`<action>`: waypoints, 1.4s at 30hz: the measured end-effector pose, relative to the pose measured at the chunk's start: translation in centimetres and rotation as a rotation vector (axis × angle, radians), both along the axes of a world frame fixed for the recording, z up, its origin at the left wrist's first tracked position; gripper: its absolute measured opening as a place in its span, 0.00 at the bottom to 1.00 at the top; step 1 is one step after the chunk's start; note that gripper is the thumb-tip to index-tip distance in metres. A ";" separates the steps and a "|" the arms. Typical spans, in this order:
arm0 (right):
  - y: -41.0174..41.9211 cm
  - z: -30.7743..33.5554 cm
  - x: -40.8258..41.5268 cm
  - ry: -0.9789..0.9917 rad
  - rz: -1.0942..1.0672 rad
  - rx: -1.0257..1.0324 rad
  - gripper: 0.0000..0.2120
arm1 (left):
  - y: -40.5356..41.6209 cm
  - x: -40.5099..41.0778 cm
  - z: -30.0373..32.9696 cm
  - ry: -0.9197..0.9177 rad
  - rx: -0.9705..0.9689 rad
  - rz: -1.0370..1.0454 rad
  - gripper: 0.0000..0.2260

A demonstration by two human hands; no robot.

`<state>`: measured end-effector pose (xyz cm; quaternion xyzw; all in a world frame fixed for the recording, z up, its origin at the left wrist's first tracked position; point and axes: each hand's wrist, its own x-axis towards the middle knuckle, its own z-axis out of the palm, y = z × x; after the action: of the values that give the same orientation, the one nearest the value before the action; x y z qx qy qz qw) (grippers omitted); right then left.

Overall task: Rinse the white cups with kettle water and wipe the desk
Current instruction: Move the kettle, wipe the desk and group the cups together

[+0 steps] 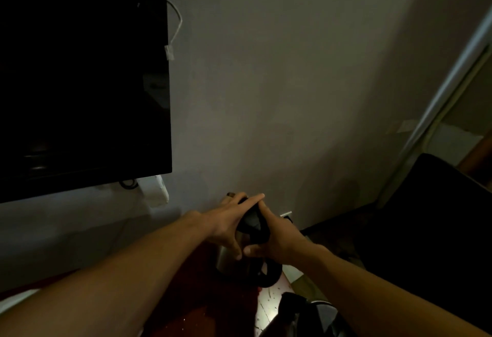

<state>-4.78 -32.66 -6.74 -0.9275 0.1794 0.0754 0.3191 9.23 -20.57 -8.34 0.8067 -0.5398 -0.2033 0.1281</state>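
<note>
Wall (279,97) close behind kettle (229,259); dark screen (80,83) overhangs left.

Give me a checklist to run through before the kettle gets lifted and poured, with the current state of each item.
1. Right hand on the kettle handle: ok, its fingers curl round the black handle.
2. Left hand on the lid: ok, its fingers lie straight across the black top.
3. Lid closed or open: cannot tell, the hands cover it.
4. Kettle seated on its base: cannot tell, the bottom is in shadow.
5. White cups in reach: cannot tell, none shows in the head view.
6. Dark screen clear of the lift path: ok, it hangs on the wall to the upper left, apart from the kettle.
</note>
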 end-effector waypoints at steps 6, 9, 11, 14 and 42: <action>1.2 0.2 -0.5 -0.080 -0.041 0.006 0.54 | 1.6 -0.5 0.6 0.032 -0.064 0.043 0.64; 2.4 0.4 -1.0 -0.068 -0.069 0.019 0.54 | 2.8 -1.1 0.6 0.038 -0.071 0.073 0.63; 3.2 0.6 -1.4 -0.073 -0.055 -0.015 0.52 | 3.7 -1.5 0.5 0.050 -0.091 0.100 0.63; 4.4 1.1 -1.7 -0.086 -0.037 -0.070 0.50 | 5.3 -2.0 0.3 0.080 -0.158 0.159 0.63; 33.2 3.7 -11.6 -0.278 0.530 -0.182 0.48 | 40.1 -21.8 5.2 -0.034 -0.196 0.828 0.62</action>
<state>-16.40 0.54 -3.05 -0.9682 -0.1079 0.0122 0.2256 -12.53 19.55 -3.18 0.9427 -0.1893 -0.0691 0.2659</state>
